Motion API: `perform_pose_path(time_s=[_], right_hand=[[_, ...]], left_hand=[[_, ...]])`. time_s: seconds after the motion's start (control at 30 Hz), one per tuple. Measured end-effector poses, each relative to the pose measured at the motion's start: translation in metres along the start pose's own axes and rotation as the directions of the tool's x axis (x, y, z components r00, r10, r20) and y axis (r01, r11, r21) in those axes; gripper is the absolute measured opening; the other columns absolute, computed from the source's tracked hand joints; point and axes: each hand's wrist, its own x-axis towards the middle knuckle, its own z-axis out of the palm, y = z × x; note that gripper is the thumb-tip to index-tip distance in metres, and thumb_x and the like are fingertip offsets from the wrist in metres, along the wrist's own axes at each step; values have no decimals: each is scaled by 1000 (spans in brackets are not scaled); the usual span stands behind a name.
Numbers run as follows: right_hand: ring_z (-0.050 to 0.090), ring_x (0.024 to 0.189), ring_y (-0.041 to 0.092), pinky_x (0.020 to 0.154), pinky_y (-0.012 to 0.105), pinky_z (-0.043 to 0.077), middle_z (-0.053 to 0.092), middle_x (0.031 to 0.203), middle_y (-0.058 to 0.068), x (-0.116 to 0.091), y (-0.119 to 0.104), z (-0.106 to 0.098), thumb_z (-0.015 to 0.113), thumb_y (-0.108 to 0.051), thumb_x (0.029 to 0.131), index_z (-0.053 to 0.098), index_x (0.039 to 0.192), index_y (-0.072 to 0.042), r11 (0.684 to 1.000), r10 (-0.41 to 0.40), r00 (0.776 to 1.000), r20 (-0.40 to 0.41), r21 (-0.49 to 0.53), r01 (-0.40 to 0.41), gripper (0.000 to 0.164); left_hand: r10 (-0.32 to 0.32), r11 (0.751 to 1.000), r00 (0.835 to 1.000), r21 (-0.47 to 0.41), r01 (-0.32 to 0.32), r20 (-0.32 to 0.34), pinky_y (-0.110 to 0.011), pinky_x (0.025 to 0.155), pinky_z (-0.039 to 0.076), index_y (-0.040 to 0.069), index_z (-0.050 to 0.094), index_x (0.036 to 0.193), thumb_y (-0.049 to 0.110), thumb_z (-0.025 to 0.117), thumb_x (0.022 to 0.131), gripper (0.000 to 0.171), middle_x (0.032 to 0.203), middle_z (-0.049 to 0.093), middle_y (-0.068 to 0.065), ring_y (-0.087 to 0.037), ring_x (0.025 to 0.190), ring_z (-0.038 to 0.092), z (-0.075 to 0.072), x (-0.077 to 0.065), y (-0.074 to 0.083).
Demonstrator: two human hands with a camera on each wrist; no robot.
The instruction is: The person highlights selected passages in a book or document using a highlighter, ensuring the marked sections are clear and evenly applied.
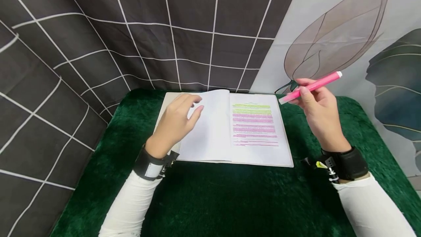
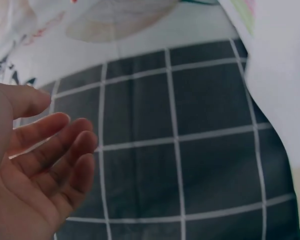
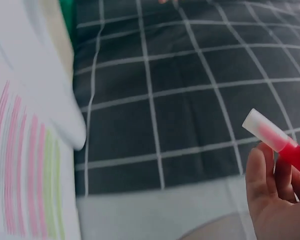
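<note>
Pinched between my right hand's [image 1: 321,114] thumb and fingers is a pink highlighter [image 1: 323,81], raised beside the right edge of an open booklet. A whitish translucent end of the highlighter [image 3: 265,131] shows in the right wrist view. The booklet [image 1: 210,138] lies on the table; its right page [image 1: 254,154] carries printed lines marked yellow-green at the top and pink below. The left page is white. Above that left page hovers my left hand [image 1: 175,120], its fingers loosely bent and holding nothing, as the left wrist view also shows.
A dark green plush cloth [image 1: 223,196] covers the table. Near my right wrist, a small yellow and black object [image 1: 320,164] is partly hidden by the wrist strap. Behind the table hangs a dark gridded curtain [image 1: 194,43] beside a pale, leaf-patterned part [image 1: 335,43].
</note>
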Motion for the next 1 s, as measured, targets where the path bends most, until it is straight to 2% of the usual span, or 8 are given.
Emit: perform_pose_path(time_s=[0.2,0.37,0.43,0.53,0.6,0.7,0.87,1.0], right_hand=[[72,89,9,81,16,58,63,108,7,9,6,-27,62,-16,104,56,143,-4,983,52,998,-30,-174,-56,42],[70,83,5,74,14,57,62,104,2,18,12,-47,59,-20,105,49,150,-5,945,114,992,-52,-301,-124,49],[68,82,2,73,14,57,60,103,0,21,15,-53,57,-24,105,45,153,-5,906,136,989,-63,-396,-150,53],[65,81,-1,72,12,56,59,102,-4,23,19,-63,53,-27,107,41,156,-4,822,160,984,-75,-542,-175,56],[63,81,-1,71,12,56,58,102,-6,23,23,-70,51,-29,108,39,157,-4,771,173,981,-87,-608,-189,57],[61,78,-1,68,13,56,56,102,-6,24,28,-80,49,-32,109,38,158,-4,715,195,976,-95,-667,-208,57],[60,70,-3,62,16,55,54,107,10,26,34,-91,43,-41,110,45,143,1,585,251,966,-61,-785,-202,53],[63,71,5,60,22,55,57,112,27,30,38,-97,41,-40,111,41,141,7,471,348,937,-22,-860,-195,56]], left_hand=[[-123,992,990,29,121,69,-41,85,60,0,70,114,13,69,98,20,111,73,-16,-29,97,70,-5,-14,-31],[-274,962,951,34,272,143,-44,77,59,1,70,112,15,65,101,19,108,72,-16,-32,94,70,-8,-26,-61],[-319,948,934,44,317,162,-45,76,59,1,70,112,15,64,101,19,107,72,-16,-34,95,70,-9,-32,-72],[-365,931,914,50,362,177,-46,74,60,0,70,110,16,63,102,19,105,72,-16,-34,93,70,-11,-42,-86],[-384,923,905,48,381,186,-46,73,61,-1,70,109,16,62,103,20,102,72,-17,-33,91,70,-11,-49,-94],[-406,913,891,52,405,200,-47,72,61,-2,69,108,16,61,103,20,100,71,-18,-32,87,70,-12,-58,-104],[-487,873,841,97,478,235,-49,76,59,-2,68,110,19,60,104,24,104,70,-19,-33,89,68,-14,-68,-116],[-548,836,791,148,528,272,-51,79,58,-4,66,113,21,59,105,28,108,69,-23,-35,92,67,-15,-74,-123]])
